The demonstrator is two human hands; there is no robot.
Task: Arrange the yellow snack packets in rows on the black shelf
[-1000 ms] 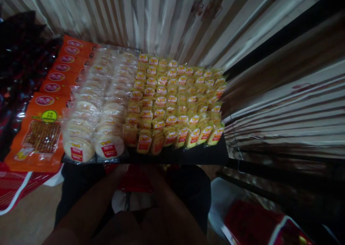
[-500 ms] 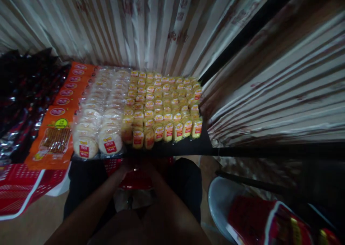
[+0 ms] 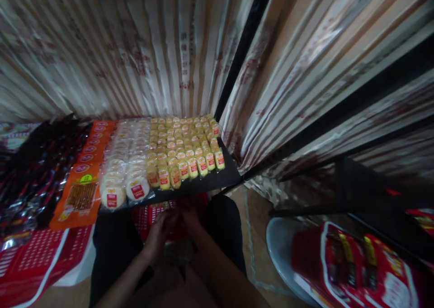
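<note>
My left hand (image 3: 158, 233) and my right hand (image 3: 189, 217) are together low in the view, just below the front edge of a black shelf (image 3: 224, 177). Both are dark and blurred, with fingers curled towards each other over something red (image 3: 149, 215); what they hold cannot be made out. On the shelf stand rows of small yellow packets (image 3: 185, 147), rows of round pale cakes in clear wrap (image 3: 125, 163), and orange snack bags (image 3: 83, 188).
Dark shiny bags (image 3: 30, 177) lie at the far left above a red-and-white sack (image 3: 30, 262). A grey stool (image 3: 281, 253) at lower right carries a red package (image 3: 346, 267). Striped curtains (image 3: 152, 50) hang behind, with a black post (image 3: 244, 45).
The view has tilted up and drawn back, so the shelf looks smaller and farther. My hands have come into sight from under my forearms, close together below the shelf edge.
</note>
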